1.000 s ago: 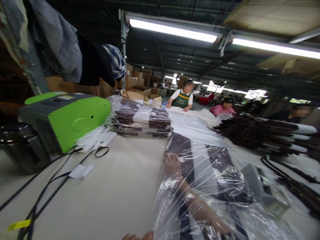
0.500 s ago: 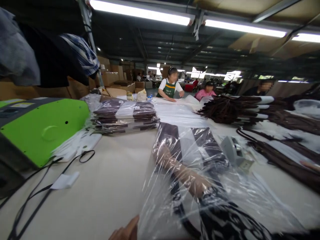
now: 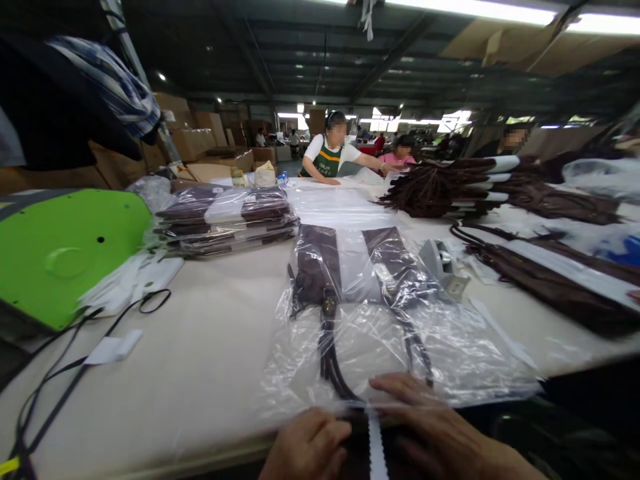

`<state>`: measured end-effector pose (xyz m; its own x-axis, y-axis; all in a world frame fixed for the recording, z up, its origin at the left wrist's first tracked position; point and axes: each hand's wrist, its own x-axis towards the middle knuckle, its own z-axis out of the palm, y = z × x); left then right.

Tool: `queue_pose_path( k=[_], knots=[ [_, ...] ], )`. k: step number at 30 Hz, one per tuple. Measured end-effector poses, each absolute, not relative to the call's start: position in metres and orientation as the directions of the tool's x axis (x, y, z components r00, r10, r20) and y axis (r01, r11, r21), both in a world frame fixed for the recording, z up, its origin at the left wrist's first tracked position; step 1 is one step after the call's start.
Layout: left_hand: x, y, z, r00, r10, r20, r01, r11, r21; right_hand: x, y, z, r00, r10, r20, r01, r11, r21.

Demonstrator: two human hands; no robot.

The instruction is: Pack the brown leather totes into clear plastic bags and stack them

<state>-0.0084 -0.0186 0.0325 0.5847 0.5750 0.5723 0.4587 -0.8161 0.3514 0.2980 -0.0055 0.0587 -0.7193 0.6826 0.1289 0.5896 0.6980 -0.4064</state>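
Note:
A dark brown handbag (image 3: 319,267) with a white paper band (image 3: 356,267) lies inside a clear plastic bag (image 3: 295,373) on the table. Its dark strap handles (image 3: 330,353) loop toward the near edge. At the plastic bag's mouth, my left hand (image 3: 310,443) is closed with curled fingers on the film's edge. My right hand (image 3: 430,420) lies over the same edge, its fingers stretched out and touching the plastic. Between my hands a white strip with a jagged side (image 3: 376,443) hangs below the table edge.
A stack of wrapped brown bags (image 3: 225,220) stands behind, left of centre. At left are a green machine (image 3: 75,257) and black cables (image 3: 65,380). A grey tape dispenser (image 3: 443,267) and unwrapped brown bags (image 3: 545,280) lie right. A person in a green apron (image 3: 327,157) works opposite.
My right arm has come out of the plastic bag. Both hands are now at its near edge, where the handles lie flat under the film. The view has shifted right and down.

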Motion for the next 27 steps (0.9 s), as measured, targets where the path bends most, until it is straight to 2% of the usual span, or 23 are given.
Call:
queue_pose_path(
  k=[2,4,6,8,13,19,24,27],
  knots=[
    [0.019,-0.004,0.040,0.620,0.604,0.500,0.464,-0.797,0.388,0.282,-0.016,0.049,-0.743,0.638,0.202,0.561,0.759,-0.332],
    [0.036,0.008,0.042,0.654,0.625,0.426,0.496,-0.780,0.382,0.261,-0.017,0.037,-0.685,0.652,0.325,0.586,0.758,-0.286],
    [0.042,0.017,0.040,0.691,0.608,0.390,0.484,-0.791,0.375,0.244,-0.012,0.027,-0.599,0.680,0.423,0.622,0.728,-0.289],
    [0.040,0.024,0.036,0.711,0.598,0.370,0.448,-0.791,0.417,0.235,-0.007,0.022,-0.547,0.711,0.442,0.641,0.696,-0.324],
    [0.034,0.033,0.042,0.704,0.660,0.262,0.461,-0.705,0.540,0.238,0.002,0.042,-0.532,0.817,0.225,0.679,0.570,-0.464],
    [0.030,0.038,0.049,0.679,0.700,0.220,0.453,-0.636,0.625,0.244,0.012,0.074,-0.565,0.815,0.130,0.618,0.522,-0.587],
    [0.017,0.049,0.024,0.683,0.677,0.274,0.446,-0.683,0.578,0.264,0.016,0.067,-0.581,0.813,-0.018,0.666,0.463,-0.585],
    [0.011,0.055,0.008,0.707,0.617,0.346,0.413,-0.757,0.506,0.276,0.014,0.054,-0.519,0.854,-0.017,0.700,0.414,-0.583]
  ],
)
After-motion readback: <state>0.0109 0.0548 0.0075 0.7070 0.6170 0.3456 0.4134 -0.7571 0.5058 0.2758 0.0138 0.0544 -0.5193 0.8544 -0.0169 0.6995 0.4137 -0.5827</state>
